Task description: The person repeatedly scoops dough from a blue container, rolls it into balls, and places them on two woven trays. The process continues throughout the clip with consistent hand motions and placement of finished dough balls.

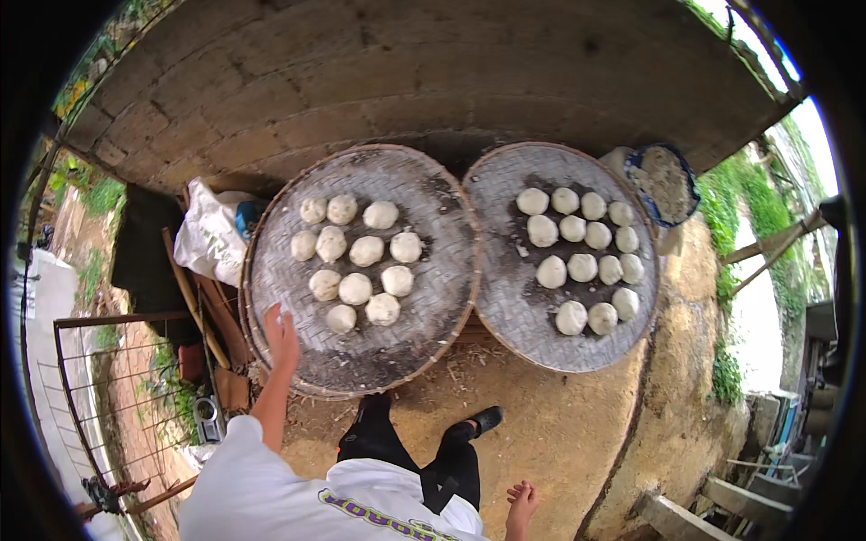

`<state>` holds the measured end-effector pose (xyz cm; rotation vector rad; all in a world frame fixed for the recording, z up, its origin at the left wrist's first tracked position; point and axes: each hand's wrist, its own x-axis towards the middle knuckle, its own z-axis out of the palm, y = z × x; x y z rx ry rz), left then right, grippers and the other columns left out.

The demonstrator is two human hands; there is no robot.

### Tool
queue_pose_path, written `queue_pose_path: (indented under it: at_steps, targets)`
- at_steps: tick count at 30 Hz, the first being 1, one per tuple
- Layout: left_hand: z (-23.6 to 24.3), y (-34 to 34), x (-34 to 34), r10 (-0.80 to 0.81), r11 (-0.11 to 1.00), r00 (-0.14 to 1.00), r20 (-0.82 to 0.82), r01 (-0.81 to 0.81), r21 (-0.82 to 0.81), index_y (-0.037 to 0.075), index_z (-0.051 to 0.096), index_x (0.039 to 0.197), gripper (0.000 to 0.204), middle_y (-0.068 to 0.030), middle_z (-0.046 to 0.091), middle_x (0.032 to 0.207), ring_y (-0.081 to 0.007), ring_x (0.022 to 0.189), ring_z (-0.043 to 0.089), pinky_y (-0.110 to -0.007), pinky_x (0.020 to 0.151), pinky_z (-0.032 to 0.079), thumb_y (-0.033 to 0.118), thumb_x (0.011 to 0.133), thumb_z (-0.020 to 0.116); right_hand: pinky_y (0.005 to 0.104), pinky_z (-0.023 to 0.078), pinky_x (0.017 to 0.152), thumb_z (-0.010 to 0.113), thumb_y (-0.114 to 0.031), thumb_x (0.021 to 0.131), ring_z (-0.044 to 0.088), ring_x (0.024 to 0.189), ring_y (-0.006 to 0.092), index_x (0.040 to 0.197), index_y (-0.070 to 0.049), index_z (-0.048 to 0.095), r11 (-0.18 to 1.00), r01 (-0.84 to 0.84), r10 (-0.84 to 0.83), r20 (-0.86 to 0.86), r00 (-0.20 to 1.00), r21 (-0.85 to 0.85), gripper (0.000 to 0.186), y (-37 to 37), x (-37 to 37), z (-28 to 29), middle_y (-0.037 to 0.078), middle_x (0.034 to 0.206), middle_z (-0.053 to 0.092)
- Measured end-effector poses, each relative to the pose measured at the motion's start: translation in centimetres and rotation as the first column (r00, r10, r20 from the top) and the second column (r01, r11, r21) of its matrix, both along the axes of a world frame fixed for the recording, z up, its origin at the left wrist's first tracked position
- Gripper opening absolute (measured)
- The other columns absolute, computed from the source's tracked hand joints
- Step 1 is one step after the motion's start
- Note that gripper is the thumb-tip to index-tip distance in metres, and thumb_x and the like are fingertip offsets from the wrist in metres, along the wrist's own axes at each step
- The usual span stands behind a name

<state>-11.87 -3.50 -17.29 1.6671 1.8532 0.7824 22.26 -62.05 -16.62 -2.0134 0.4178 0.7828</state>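
Two round woven bamboo trays stand side by side, with several off-white dough-like balls on each. On the left tray (424, 334), my left hand (282, 338) is at the near-left rim, fingers stretched out and nothing in them; whether it presses on the rim I cannot tell. A pale ball (341, 318) lies nearest to this hand. The right tray (505, 334) holds balls in loose rows, such as this one (571, 317). My right hand (521, 499) hangs low by my side, empty, its fingers loosely bent and slightly apart.
Behind the trays rises a block wall (361, 81). A white sack (212, 230) sits left of the trays; a blue-rimmed sack of pale crumbly stuff (663, 185) stands at the far right. A wire-grid frame (117, 397) is at the left, concrete beams (681, 518) at the lower right.
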Motion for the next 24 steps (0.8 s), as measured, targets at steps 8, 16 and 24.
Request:
queue_pose_path:
  at_steps: [8, 16, 24]
  targets:
    - [-1.1, -31.7, -1.2, -0.085, 0.973, 0.914, -0.398, -0.011, -0.232, 0.002, 0.053, 0.111, 0.032, -0.0217, 0.051, 0.117, -0.0422, 0.103, 0.055, -0.052, 0.090, 0.044, -0.001, 0.080, 0.063, 0.0285, 0.049, 0.051, 0.054, -0.022, 0.104, 0.067, 0.067, 0.0170, 0.111, -0.008, 0.061, 0.876, 0.472, -0.467, 0.066, 0.882, -0.099, 0.017, -21.7, 8.9, -1.5, 0.006, 0.088, 0.066]
    - [-7.5, -33.9, 19.4, -0.127, 0.966, 0.991, -0.031, 0.116, -0.232, 0.002, 0.063, 0.104, 0.023, -0.0140, 0.063, 0.094, -0.0275, 0.088, 0.062, -0.041, 0.079, 0.051, 0.004, 0.082, 0.069, 0.0297, 0.054, 0.061, 0.060, -0.021, 0.101, 0.069, 0.072, 0.0167, 0.112, 0.000, 0.064, 0.994, 0.101, -0.104, 0.061, 0.993, 0.041, 0.024, -14.2, 29.3, -4.7, 0.007, 0.090, 0.069]
    - [-0.4, -23.7, 51.5, -0.190, 0.930, 0.870, 0.455, 0.308, -0.202, 0.000, 0.061, 0.104, 0.008, -0.0077, 0.067, 0.095, -0.0156, 0.079, 0.068, -0.029, 0.072, 0.054, 0.003, 0.097, 0.060, 0.0280, 0.052, 0.069, 0.061, -0.022, 0.103, 0.071, 0.085, 0.0154, 0.118, -0.001, 0.067, 0.932, -0.316, 0.262, 0.274, 0.925, 0.175, 0.027, 2.7, 52.3, -2.4, 0.007, 0.100, 0.071]
